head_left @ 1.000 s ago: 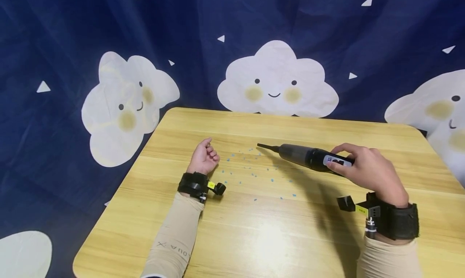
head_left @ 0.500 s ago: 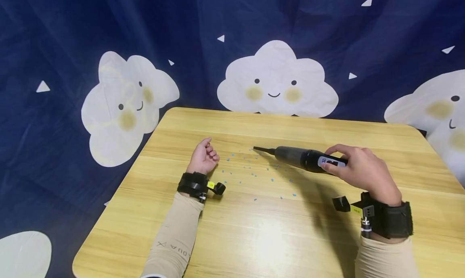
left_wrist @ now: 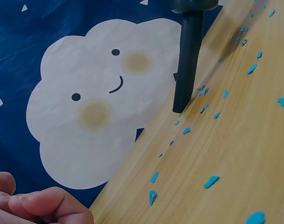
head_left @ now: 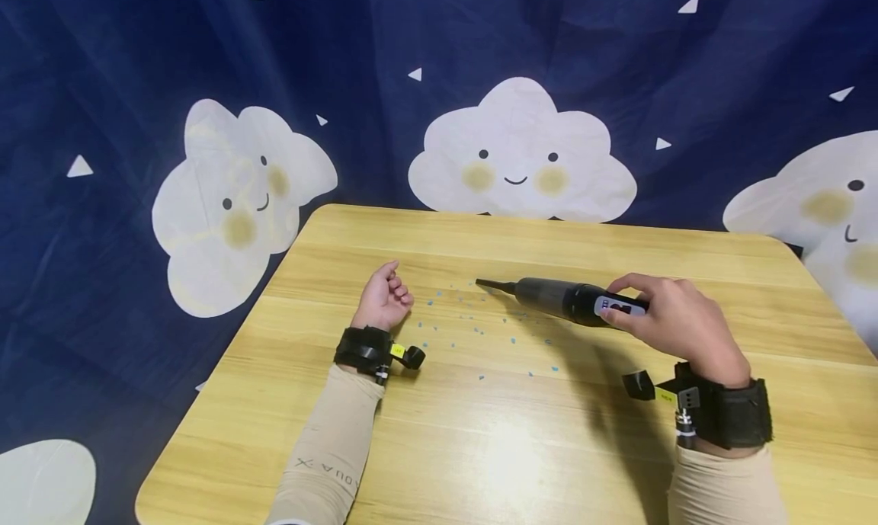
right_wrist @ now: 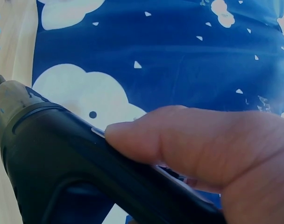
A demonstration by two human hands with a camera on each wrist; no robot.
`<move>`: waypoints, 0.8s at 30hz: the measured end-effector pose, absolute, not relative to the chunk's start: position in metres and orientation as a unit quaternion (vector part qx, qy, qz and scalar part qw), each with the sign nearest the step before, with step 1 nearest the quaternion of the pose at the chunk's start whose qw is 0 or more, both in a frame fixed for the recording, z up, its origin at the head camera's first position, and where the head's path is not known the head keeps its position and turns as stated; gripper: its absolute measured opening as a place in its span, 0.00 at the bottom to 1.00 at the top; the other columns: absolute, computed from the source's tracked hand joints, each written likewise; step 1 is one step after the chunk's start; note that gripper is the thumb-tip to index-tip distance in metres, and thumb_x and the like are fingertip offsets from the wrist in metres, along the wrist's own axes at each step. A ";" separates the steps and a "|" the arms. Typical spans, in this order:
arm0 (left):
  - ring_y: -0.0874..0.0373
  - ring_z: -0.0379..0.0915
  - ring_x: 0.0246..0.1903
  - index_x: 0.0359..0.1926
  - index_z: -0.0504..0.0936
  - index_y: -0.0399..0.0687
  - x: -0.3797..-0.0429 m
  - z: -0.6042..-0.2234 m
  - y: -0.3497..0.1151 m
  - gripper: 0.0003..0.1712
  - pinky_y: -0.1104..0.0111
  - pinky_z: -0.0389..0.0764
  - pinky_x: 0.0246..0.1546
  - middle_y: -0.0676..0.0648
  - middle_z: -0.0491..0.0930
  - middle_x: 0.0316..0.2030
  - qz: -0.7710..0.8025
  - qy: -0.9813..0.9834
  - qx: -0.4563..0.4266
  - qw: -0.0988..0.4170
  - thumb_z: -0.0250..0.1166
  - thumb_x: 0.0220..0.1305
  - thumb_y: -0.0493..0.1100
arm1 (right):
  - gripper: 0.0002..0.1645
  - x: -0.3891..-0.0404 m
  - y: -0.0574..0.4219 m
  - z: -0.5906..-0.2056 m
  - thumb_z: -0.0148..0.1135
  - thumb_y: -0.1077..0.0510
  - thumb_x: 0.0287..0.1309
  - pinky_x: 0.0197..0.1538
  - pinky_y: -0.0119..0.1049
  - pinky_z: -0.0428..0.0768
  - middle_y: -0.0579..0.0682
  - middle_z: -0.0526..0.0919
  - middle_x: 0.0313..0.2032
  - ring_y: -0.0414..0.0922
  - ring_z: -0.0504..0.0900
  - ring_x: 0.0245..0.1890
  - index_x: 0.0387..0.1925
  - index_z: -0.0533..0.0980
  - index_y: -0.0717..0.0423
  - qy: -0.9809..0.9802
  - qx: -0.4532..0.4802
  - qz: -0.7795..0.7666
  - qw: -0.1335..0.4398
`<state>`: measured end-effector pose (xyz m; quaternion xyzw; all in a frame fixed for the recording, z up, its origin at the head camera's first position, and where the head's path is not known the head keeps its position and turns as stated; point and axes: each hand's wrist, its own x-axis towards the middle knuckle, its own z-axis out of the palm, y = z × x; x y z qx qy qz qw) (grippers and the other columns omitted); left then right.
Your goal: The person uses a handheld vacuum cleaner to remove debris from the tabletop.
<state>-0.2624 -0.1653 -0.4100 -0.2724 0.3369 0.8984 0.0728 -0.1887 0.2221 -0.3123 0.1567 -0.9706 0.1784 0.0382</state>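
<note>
My right hand (head_left: 689, 323) grips the handle of a black handheld vacuum cleaner (head_left: 549, 295), its thumb lying along the handle beside the light control panel (head_left: 620, 305). Pointing left, the narrow nozzle (left_wrist: 188, 65) has its tip just over or at the tabletop; contact cannot be told. Small blue scraps (head_left: 513, 340) lie scattered around and below the tip. To their left, my left hand (head_left: 382, 298) rests on the table with its fingers loosely curled and nothing in them. Part of the right fingers is hidden behind the handle.
The light wooden table (head_left: 425, 449) has rounded corners and reaches back to a dark blue curtain (head_left: 370, 37) printed with white clouds. Each wrist wears a black strap with a small camera; the left camera (head_left: 414, 357) sits close to the scraps.
My right hand has carried the vacuum cleaner a little to the left, its nozzle tip dropping slightly towards the near side. The left hand has stayed in place.
</note>
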 end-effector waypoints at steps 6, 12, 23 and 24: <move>0.63 0.53 0.18 0.23 0.61 0.53 -0.262 -0.410 -0.166 0.18 0.75 0.56 0.18 0.57 0.57 0.14 0.898 0.337 -0.274 0.072 0.58 0.68 0.46 | 0.25 -0.189 0.221 -0.312 0.64 0.35 0.52 0.14 0.35 0.61 0.43 0.66 0.12 0.42 0.65 0.14 0.45 0.78 0.46 -0.971 0.156 0.179 0.026; 0.63 0.53 0.18 0.23 0.61 0.52 -0.261 -0.410 -0.165 0.18 0.75 0.56 0.18 0.56 0.57 0.14 0.899 0.335 -0.274 0.072 0.58 0.68 0.46 | 0.25 -0.189 0.220 -0.312 0.64 0.35 0.52 0.15 0.36 0.62 0.43 0.66 0.12 0.43 0.66 0.14 0.45 0.78 0.46 -0.972 0.153 0.178 0.025; 0.62 0.53 0.18 0.23 0.61 0.52 -0.262 -0.411 -0.165 0.19 0.74 0.56 0.18 0.56 0.57 0.14 0.899 0.335 -0.274 0.071 0.58 0.68 0.45 | 0.27 -0.191 0.218 -0.313 0.64 0.34 0.51 0.15 0.36 0.64 0.44 0.69 0.13 0.44 0.68 0.17 0.46 0.78 0.46 -0.972 0.147 0.182 0.017; 0.63 0.53 0.17 0.23 0.61 0.52 -0.262 -0.411 -0.165 0.19 0.74 0.56 0.18 0.56 0.57 0.14 0.899 0.334 -0.274 0.070 0.58 0.68 0.45 | 0.27 -0.191 0.218 -0.314 0.64 0.34 0.52 0.16 0.36 0.64 0.44 0.69 0.13 0.44 0.68 0.17 0.46 0.78 0.46 -0.972 0.147 0.182 0.016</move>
